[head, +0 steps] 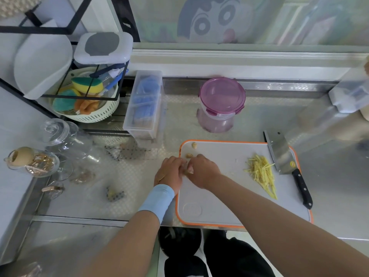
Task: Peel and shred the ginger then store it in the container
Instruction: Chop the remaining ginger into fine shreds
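Orange-rimmed white cutting board (219, 192): yellow ginger shreds (261, 172) piled at its right; left hand (169, 173) and right hand (203, 171) pinch a pale ginger knob (187, 171) at its left edge, apparently mid-peel; purple-lidded clear container (221, 104) behind it, closed, storing still to do.

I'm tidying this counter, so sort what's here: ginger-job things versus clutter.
Job: left hand and right hand gripping a ginger piece, ginger knobs, cutting board, ginger shreds, cleaver, purple-lidded container.
Clutter: glass jars, sponge basket, clear box, white tub.
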Available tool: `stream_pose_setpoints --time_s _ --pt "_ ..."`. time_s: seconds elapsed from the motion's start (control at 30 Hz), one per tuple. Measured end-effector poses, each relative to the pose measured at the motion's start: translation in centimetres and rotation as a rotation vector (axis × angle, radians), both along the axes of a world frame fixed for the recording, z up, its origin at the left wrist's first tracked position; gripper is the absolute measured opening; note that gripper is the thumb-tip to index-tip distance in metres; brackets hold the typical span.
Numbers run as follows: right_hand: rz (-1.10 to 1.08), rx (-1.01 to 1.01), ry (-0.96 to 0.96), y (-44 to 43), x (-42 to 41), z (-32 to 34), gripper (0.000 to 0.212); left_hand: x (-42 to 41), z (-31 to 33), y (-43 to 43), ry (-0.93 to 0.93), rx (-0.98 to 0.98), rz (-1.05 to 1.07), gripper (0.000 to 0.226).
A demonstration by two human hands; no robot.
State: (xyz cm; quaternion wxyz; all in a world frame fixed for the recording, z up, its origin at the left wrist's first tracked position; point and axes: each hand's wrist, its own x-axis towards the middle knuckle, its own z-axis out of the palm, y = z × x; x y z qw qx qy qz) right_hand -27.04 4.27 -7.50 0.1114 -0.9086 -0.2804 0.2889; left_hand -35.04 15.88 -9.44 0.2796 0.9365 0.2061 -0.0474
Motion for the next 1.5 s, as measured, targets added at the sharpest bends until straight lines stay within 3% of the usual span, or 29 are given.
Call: stream_pose_setpoints --time_s 0.23,0.43,0.6,0.77,0.93,1.07,1.2,1.37,1.5 --pt "0.008 0.022 0.015 -0.1 0.0 0.2 0.025 -1.3 0.3 0.0 -0.020 0.096 -0.092 0.019" --pt "0.083 0.011 -0.022 -0.1 -0.4 0.0 0.027 -1.2 0.0 0.2 0.026 -0.008 0.020 0.014" --pt "0.248 -0.097 -0.101 0.7 0.5 -0.3 0.034 -1.7 0.1 -0.1 0.002 0.054 -0.006 0.016" --pt "0.273 -0.030 -0.092 0.1 0.3 -0.5 0.030 -2.2 0.0 -0.3 -0.028 0.062 0.041 0.008" --pt "0.034 0.210 0.139 -1.2 1.0 1.0 0.027 -1.2 1.2 -1.0 -0.001 -0.223 0.166 0.011" --pt "-0.147 0.294 0.254 -3.1 3.6 3.9 0.017 0.8 3.7 -1.5 -0.102 -0.426 0.299 0.012" --pt "-0.335 0.361 0.387 -6.2 5.2 6.2 0.015 3.4 5.9 -2.8 -0.143 -0.550 0.231 0.014" --pt "-0.563 0.428 0.482 -10.6 4.5 6.6 0.026 4.6 5.9 -6.0 -0.023 -0.487 0.044 0.015" --pt "-0.725 0.453 0.550 -14.2 2.6 4.4 0.028 3.7 4.4 -8.6 0.047 -0.304 -0.084 0.025"
